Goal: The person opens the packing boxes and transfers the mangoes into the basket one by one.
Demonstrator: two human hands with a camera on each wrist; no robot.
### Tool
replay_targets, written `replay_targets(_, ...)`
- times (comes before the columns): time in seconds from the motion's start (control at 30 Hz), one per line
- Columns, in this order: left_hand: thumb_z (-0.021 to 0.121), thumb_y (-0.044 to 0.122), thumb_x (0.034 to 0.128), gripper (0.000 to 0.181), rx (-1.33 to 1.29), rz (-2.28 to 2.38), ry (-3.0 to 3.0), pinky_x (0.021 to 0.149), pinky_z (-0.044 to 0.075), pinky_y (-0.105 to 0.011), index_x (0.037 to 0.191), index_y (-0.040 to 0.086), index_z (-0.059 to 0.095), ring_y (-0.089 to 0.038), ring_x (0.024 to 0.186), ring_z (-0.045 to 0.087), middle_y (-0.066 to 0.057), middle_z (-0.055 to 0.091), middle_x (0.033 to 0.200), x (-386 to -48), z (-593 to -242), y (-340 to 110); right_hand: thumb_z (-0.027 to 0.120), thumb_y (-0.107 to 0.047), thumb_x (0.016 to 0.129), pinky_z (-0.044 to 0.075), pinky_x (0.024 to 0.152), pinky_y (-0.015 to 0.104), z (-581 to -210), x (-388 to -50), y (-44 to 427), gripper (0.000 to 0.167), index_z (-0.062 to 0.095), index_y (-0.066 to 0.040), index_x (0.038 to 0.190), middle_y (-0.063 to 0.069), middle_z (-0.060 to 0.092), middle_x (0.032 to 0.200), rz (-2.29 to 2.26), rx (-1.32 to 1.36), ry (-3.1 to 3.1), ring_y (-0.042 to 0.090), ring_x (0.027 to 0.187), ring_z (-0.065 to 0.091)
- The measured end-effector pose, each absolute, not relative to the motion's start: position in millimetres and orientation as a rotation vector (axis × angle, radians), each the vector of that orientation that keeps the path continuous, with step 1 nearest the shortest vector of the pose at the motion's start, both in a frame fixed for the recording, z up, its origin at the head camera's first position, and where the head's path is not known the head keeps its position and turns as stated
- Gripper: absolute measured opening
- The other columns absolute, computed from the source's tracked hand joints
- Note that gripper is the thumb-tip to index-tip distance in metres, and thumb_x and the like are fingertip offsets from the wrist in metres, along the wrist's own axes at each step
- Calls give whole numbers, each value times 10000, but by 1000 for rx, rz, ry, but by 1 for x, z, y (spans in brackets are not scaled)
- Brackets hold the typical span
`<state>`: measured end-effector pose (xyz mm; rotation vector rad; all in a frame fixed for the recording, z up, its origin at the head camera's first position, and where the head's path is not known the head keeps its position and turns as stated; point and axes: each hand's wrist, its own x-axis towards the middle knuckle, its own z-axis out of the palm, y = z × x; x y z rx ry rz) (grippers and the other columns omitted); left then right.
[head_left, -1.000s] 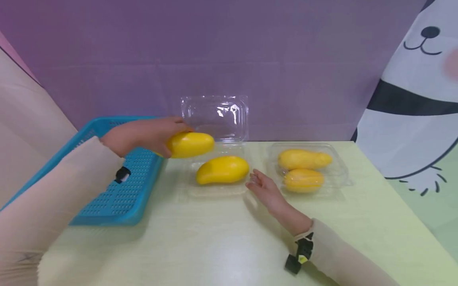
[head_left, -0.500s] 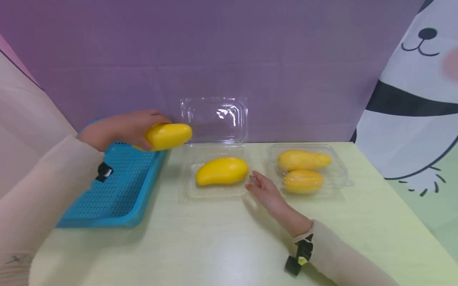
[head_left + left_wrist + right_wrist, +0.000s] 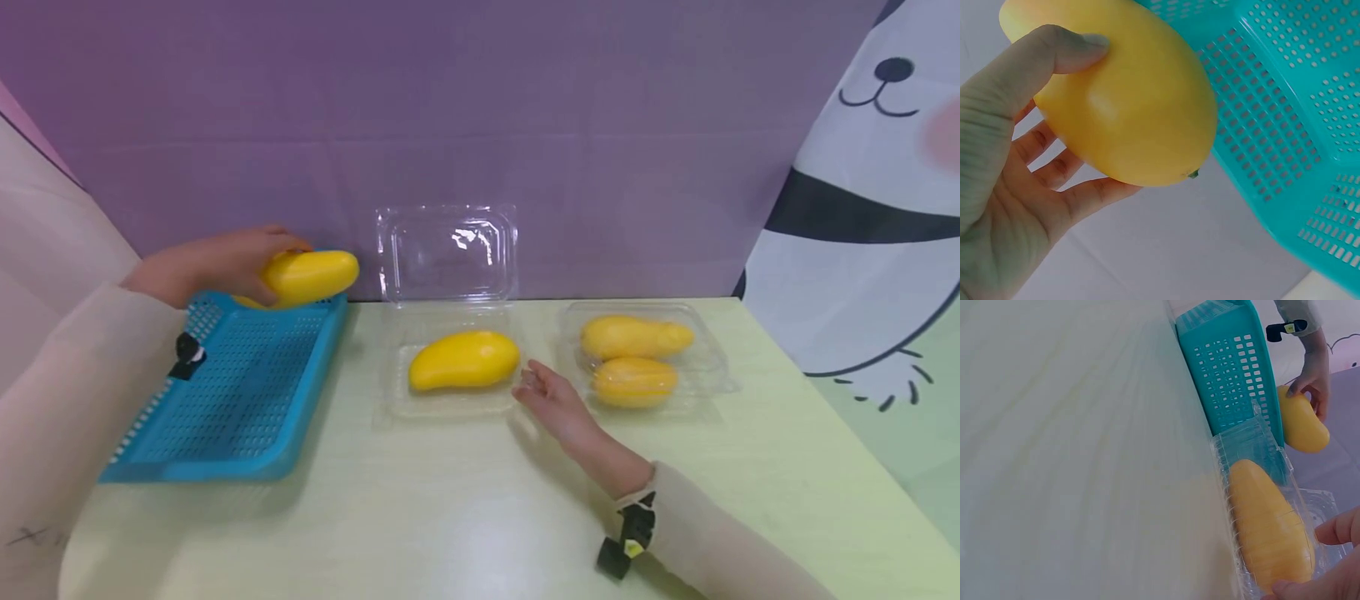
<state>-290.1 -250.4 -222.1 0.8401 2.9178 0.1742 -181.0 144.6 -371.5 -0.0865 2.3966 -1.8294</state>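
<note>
In the head view my left hand grips a yellow mango above the back of a blue basket. The left wrist view shows the thumb over this mango and the fingers beneath it. Another mango lies in a clear plastic clamshell box, whose lid stands raised behind. Beside the box's right edge rests my right hand, thumb and fingers apart and loosely bent. In the right wrist view its fingertips overlap the box edge near the mango; contact is hard to judge.
To the right a closed clear box holds two yellow fruits side by side. A purple cloth hangs behind the pale table. The basket stands at the table's left.
My left hand has carried its mango leftward and slightly up, from beside the open box to above the basket. The right hand stays in place.
</note>
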Motion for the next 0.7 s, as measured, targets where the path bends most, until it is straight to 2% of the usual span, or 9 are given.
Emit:
replay_targets(0.43, 756, 0, 656, 657, 804, 75, 2969, 799, 476, -539, 1262, 0, 502, -307, 929, 491, -153, 516, 1116, -305, -236, -280, 524, -80, 937, 311, 1071, 484, -370, -177, 144, 606, 224, 135, 1418, 318, 344, 1411, -1801, -77, 2435, 422, 1306, 364)
replay_targets(0.7, 749, -4, 651, 661, 715, 100, 2967, 775, 466, -565, 1263, -11, 501, -332, 917, 492, -187, 506, 1125, -315, -249, -294, 519, -96, 943, 323, 1063, 494, -372, -176, 144, 603, 227, 129, 1421, 316, 351, 1410, -1796, -89, 2448, 429, 1297, 374)
